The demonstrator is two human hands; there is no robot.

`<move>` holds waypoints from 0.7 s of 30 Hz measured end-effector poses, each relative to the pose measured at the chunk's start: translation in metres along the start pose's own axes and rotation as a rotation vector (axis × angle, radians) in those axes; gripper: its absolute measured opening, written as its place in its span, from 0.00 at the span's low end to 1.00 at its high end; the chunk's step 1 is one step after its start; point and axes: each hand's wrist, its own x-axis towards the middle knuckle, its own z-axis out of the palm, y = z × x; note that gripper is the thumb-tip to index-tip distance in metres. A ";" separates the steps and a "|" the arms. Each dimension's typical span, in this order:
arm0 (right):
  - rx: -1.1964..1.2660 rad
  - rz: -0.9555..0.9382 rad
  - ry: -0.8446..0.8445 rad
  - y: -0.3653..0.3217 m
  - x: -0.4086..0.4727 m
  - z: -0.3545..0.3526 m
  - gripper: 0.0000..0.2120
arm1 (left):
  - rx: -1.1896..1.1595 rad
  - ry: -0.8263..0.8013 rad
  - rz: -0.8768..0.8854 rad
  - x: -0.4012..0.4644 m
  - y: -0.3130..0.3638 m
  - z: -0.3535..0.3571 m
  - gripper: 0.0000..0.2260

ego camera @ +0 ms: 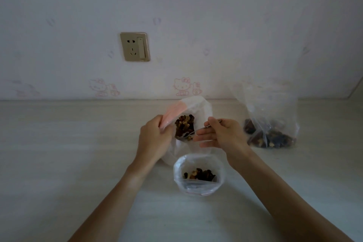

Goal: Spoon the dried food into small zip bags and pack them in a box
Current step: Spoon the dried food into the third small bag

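Left grip: the left hand (pixel 155 133) pinches the pink-edged rim of the open bag (pixel 198 112), pulling it up and outward, likely so the mouth stays wide for the spoon.
Right grip: the right hand (pixel 220 133) holds the handle of a metal spoon (pixel 200 128) between thumb and fingers, the lower fingers stretched out loosely under it.
Spoon: its bowl end reaches from the right grip into the mouth held by the left grip, in among the dried food (pixel 184 124); whether it is loaded I cannot tell.
Dried food: a dark heap of nuts and fruit inside the held bag, between the two grips.
Small bag: a small zip bag (pixel 198 175) stands open on the tabletop (pixel 78 143) just below both grips, nearer the person, with a little food in its bottom; probably set close so each spoonful travels a short way.
Second supply: a large clear bag (pixel 273 124) of the same mix sits beyond the right grip, apart from it.
Box: none in view.
Stage: filling seems early; sealing and packing are not yet done.
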 end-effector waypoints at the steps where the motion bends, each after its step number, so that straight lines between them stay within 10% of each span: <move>1: 0.023 0.008 0.018 0.001 0.001 0.000 0.15 | -0.017 0.007 0.013 0.000 0.001 -0.001 0.09; 21: -0.056 -0.130 0.180 0.012 0.001 0.006 0.14 | 0.020 -0.022 -0.034 0.000 -0.002 -0.002 0.08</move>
